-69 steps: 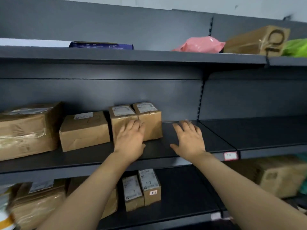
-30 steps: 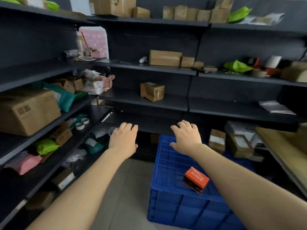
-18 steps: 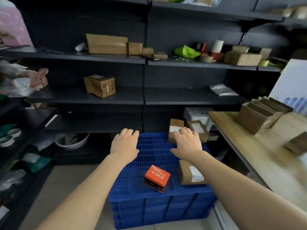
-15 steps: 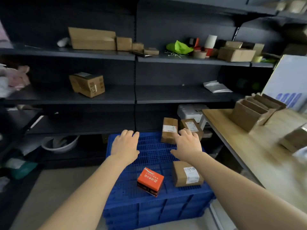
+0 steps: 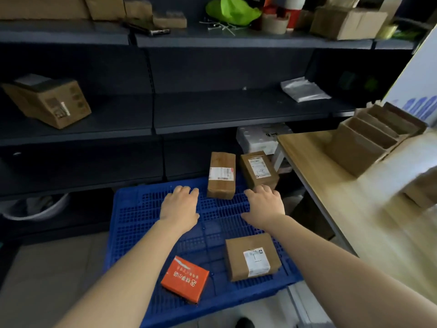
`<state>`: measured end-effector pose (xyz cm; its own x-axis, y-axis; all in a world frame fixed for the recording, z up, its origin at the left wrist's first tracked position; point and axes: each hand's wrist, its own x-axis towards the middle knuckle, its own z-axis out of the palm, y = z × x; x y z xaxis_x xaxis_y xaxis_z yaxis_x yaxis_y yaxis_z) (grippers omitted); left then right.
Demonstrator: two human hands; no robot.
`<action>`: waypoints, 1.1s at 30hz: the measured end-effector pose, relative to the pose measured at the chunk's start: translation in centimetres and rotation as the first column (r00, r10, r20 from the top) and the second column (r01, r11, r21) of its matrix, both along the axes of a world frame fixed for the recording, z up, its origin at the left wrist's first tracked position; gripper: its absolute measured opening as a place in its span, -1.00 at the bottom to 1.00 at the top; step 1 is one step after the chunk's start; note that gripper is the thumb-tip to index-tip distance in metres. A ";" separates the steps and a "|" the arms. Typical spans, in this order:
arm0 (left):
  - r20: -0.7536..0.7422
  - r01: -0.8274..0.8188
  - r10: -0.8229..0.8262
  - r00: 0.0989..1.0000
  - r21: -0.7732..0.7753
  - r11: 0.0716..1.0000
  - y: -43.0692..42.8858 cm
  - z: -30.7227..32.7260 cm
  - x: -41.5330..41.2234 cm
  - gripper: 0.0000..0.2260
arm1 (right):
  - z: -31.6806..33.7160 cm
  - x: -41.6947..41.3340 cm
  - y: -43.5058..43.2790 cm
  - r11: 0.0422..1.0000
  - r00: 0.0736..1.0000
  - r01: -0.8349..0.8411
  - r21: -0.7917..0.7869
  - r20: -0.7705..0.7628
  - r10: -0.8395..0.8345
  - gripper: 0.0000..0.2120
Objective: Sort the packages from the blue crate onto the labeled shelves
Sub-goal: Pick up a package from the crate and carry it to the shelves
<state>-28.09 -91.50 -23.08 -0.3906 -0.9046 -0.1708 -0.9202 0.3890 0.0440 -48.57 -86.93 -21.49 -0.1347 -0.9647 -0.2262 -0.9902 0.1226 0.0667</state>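
Observation:
The blue crate [image 5: 142,209] sits upturned on the floor below me, with packages lying on its slatted top. An orange box [image 5: 185,279] lies at the near edge, a brown box with a white label [image 5: 252,256] to its right. At the far edge stand a tall brown box [image 5: 221,175] and a second labelled brown box [image 5: 259,170]. My left hand [image 5: 180,207] hovers flat over the crate, empty, just left of the tall box. My right hand [image 5: 264,207] is spread and empty, its fingertips close to the second labelled box.
Dark metal shelves [image 5: 194,110] rise behind the crate, holding a tilted cardboard box [image 5: 48,101] at left and a white pouch [image 5: 303,91] at right. A wooden table [image 5: 343,204] with open cardboard trays [image 5: 376,134] stands to the right. A basin [image 5: 35,207] sits low left.
I have turned from the shelf of brown boxes to the blue crate. The view has closed in and tilted down, and both empty hands now hover over the crate top.

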 end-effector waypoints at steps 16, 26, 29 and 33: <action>0.040 -0.147 0.141 0.989 0.244 0.958 -15.7 -15.9 -9.3 -0.44 | -18.3 -8.6 -16.3 0.956 0.981 -0.025 0.291 0.191 -0.033 -0.40; -0.241 -0.334 0.503 0.830 0.508 0.794 -24.0 -28.2 -12.3 -0.29 | -31.7 -8.6 -22.8 0.939 0.676 0.279 0.200 0.654 -0.341 -0.47; -0.393 -0.339 0.643 0.657 0.608 0.718 -24.3 -30.3 -12.7 -0.40 | -33.0 -7.7 -23.3 0.885 0.445 0.414 0.214 0.801 -0.402 -0.47; -0.505 -0.307 0.694 0.513 0.647 0.698 -22.3 -30.1 -12.1 -0.51 | -32.5 -6.9 -22.4 0.860 0.320 0.454 0.232 0.859 -0.401 -0.47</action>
<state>-40.24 -113.78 -53.14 -0.0594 -0.8722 -0.4855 -0.5567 -0.3747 0.7414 -55.51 -109.31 -54.03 -0.2933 -0.8472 -0.4430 -0.3164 0.5233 -0.7912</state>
